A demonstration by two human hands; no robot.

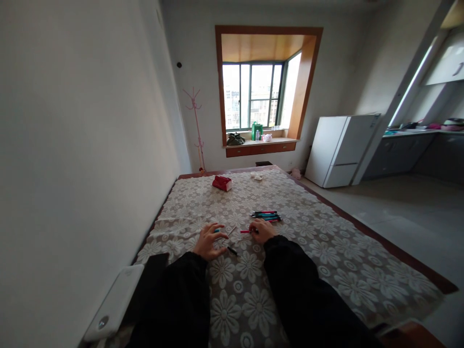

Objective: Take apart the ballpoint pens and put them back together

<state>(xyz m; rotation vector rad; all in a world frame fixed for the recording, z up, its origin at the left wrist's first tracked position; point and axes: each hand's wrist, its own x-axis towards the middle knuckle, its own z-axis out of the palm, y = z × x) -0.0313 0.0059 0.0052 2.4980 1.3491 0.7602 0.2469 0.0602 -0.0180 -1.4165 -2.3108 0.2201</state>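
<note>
A pink pen piece lies between the curled fingers of the right hand, which grip it just above the patterned cloth on the worktop. To its left are a thin pale rod, a short black piece and the left hand, its fingers parted beside a teal piece, though whether they touch it I cannot tell. Several pens lie together just beyond the right hand, and farther off sits a red packet.
</note>
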